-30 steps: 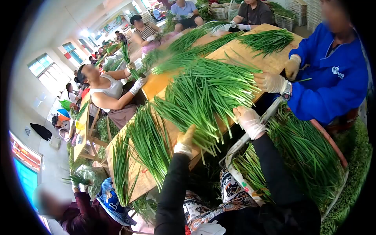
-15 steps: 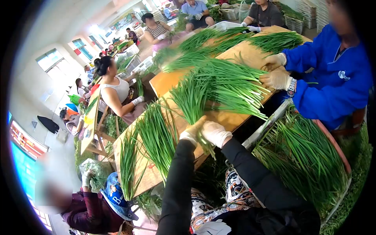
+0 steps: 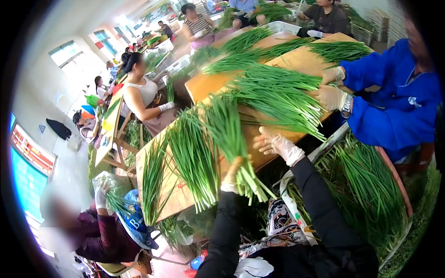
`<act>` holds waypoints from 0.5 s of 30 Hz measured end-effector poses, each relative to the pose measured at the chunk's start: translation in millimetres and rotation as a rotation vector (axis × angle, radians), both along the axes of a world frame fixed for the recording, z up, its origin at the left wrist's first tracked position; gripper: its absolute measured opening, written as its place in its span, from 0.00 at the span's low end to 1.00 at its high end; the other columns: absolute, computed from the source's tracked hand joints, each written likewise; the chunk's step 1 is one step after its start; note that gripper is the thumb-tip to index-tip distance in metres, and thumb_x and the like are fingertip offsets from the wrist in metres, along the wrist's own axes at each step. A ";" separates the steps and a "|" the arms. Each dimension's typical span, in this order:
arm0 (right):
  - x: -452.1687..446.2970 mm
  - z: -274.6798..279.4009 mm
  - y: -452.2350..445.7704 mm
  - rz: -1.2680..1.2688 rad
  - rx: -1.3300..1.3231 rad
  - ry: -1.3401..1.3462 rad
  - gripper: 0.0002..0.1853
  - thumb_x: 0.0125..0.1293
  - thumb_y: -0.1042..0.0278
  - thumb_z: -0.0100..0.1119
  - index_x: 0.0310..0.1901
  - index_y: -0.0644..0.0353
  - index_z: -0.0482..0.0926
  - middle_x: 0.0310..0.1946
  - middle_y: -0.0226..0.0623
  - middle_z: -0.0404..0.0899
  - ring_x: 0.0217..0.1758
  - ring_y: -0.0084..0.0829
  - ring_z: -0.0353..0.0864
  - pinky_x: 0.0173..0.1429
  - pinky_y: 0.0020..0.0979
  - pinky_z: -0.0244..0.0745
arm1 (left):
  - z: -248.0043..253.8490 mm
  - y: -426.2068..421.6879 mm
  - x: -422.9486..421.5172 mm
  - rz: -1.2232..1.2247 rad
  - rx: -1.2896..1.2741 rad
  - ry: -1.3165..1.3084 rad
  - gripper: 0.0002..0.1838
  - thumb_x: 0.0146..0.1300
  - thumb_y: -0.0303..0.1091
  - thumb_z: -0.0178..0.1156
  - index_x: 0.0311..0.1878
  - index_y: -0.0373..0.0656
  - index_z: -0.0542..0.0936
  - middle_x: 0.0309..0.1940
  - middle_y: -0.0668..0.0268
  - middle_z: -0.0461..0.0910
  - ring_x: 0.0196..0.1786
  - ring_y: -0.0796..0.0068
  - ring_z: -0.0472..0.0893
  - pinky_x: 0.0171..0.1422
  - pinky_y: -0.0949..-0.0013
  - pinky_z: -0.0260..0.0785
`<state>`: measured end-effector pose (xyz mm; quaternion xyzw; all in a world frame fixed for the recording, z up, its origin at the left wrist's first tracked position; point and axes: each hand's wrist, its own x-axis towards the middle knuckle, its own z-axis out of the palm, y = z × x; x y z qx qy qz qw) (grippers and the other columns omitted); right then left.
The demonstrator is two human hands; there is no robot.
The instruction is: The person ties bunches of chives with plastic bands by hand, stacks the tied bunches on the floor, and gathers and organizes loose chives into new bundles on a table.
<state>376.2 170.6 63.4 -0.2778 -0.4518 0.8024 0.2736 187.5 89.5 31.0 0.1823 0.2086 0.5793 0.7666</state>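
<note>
- The pale-gloved left hand (image 3: 233, 174) is closed around a bundle of long green leaves with whitish stalks (image 3: 231, 143), at the brown wooden desk's (image 3: 178, 197) near edge.
- The pale-gloved right hand (image 3: 279, 144), with fingers spread, is empty beside this desk edge.

A vegetable workshop (gloved workers (image 3: 387, 95)): greens (image 3: 227, 132) across wooden tables (image 3: 202, 86).

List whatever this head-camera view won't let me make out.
Head view:
Pale-gloved left hand: fingers partly hidden by the long green leafy bundle it holds.
That bundle's leaf tips: blurred.
Long green stalks piled at right: partly covered by the black right sleeve.
Distant dark-clothed person: hands too small.
</note>
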 end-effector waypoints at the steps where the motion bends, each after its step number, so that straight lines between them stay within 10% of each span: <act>1: 2.7 6.2 -3.5 -0.177 0.014 -0.146 0.33 0.57 0.39 0.49 0.48 0.67 0.72 0.36 0.36 0.77 0.39 0.20 0.75 0.44 0.21 0.71 | 1.9 -7.4 -2.4 -0.070 -0.173 0.046 0.25 0.49 0.39 0.65 0.47 0.35 0.69 0.36 0.57 0.77 0.40 0.70 0.77 0.41 0.71 0.74; 3: -21.7 -21.6 16.1 -0.065 0.283 0.021 0.50 0.41 0.24 0.52 0.54 0.64 0.66 0.48 0.46 0.71 0.48 0.37 0.71 0.56 0.36 0.64 | 27.5 -8.6 25.4 -0.029 -0.188 0.420 0.25 0.48 0.37 0.66 0.47 0.35 0.70 0.35 0.59 0.77 0.42 0.70 0.76 0.45 0.71 0.72; 5: -30.8 14.6 -5.3 -0.064 0.472 -0.356 0.51 0.41 0.23 0.50 0.55 0.65 0.66 0.51 0.47 0.70 0.50 0.40 0.70 0.59 0.36 0.61 | 22.5 -0.3 48.1 0.022 -0.002 0.809 0.31 0.46 0.32 0.67 0.53 0.35 0.65 0.38 0.59 0.75 0.45 0.69 0.75 0.50 0.71 0.69; 9: -48.0 40.5 -7.1 -0.335 0.394 -0.085 0.32 0.43 0.59 0.71 0.49 0.64 0.70 0.44 0.40 0.75 0.47 0.32 0.73 0.56 0.29 0.66 | -5.8 35.1 40.5 0.410 0.578 1.159 0.48 0.44 0.22 0.65 0.64 0.43 0.44 0.47 0.56 0.70 0.48 0.67 0.73 0.53 0.67 0.68; 11: -50.4 66.1 -5.6 -0.516 0.441 0.137 0.29 0.38 0.72 0.72 0.46 0.63 0.71 0.41 0.36 0.77 0.44 0.29 0.75 0.53 0.27 0.69 | 90.6 12.7 44.6 0.170 0.292 0.761 0.52 0.40 0.20 0.67 0.65 0.47 0.43 0.51 0.56 0.66 0.51 0.63 0.71 0.52 0.64 0.70; 15: -36.1 140.7 -9.6 -0.376 0.656 0.383 0.26 0.46 0.66 0.69 0.48 0.60 0.72 0.42 0.35 0.76 0.46 0.27 0.74 0.51 0.28 0.70 | 132.1 52.0 25.0 0.233 0.692 0.966 0.40 0.39 0.20 0.68 0.54 0.46 0.56 0.44 0.62 0.69 0.42 0.69 0.75 0.42 0.68 0.75</act>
